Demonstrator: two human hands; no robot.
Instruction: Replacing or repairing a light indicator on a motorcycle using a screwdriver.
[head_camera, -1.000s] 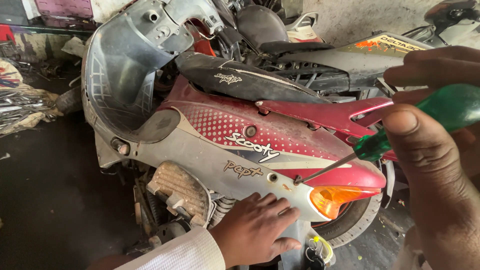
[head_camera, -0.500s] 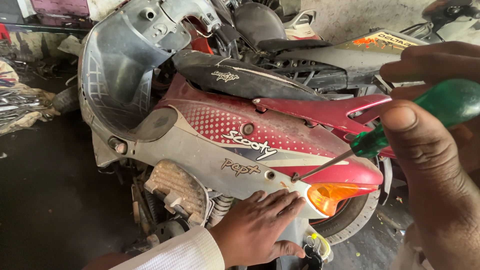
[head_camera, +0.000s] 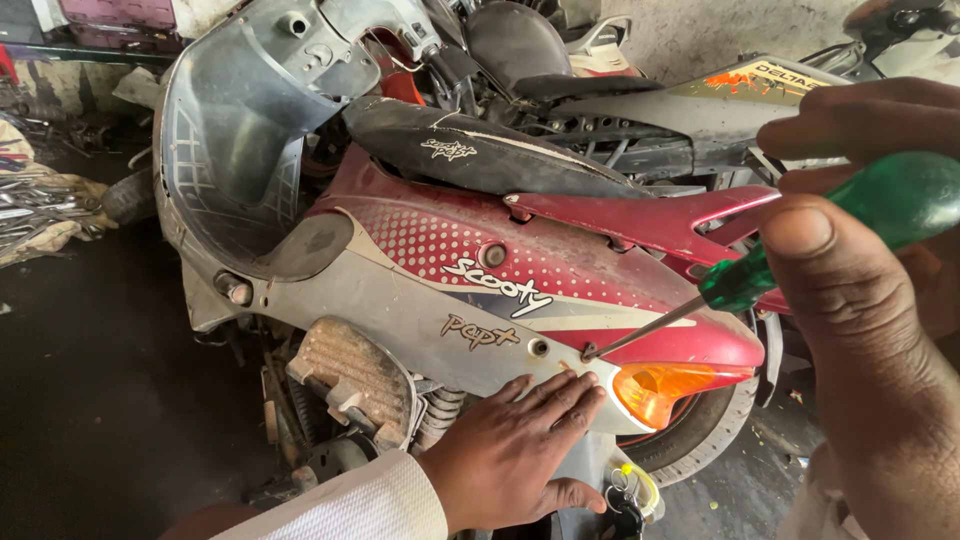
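A dusty maroon and grey scooter (head_camera: 430, 270) leans in front of me with its rear end to the right. My right hand (head_camera: 870, 330) grips a green-handled screwdriver (head_camera: 790, 255); its thin shaft runs down-left and its tip rests at a screw on the rear side panel (head_camera: 588, 352), just above the orange tail indicator (head_camera: 665, 388). My left hand (head_camera: 520, 455), in a white sleeve, lies flat with fingers spread on the lower edge of the grey panel, just below the screwdriver tip.
The black seat (head_camera: 470, 150) and maroon grab rail (head_camera: 640, 215) sit above the panel. The rear wheel (head_camera: 700, 440) shows under the indicator. Another two-wheeler (head_camera: 700, 110) stands behind. Scrap metal (head_camera: 35, 210) lies at left on the dark floor.
The view has shifted slightly. The screwdriver tip has moved down-left from mid-air onto the screw in the rear panel. My left hand stays pressed on the panel.
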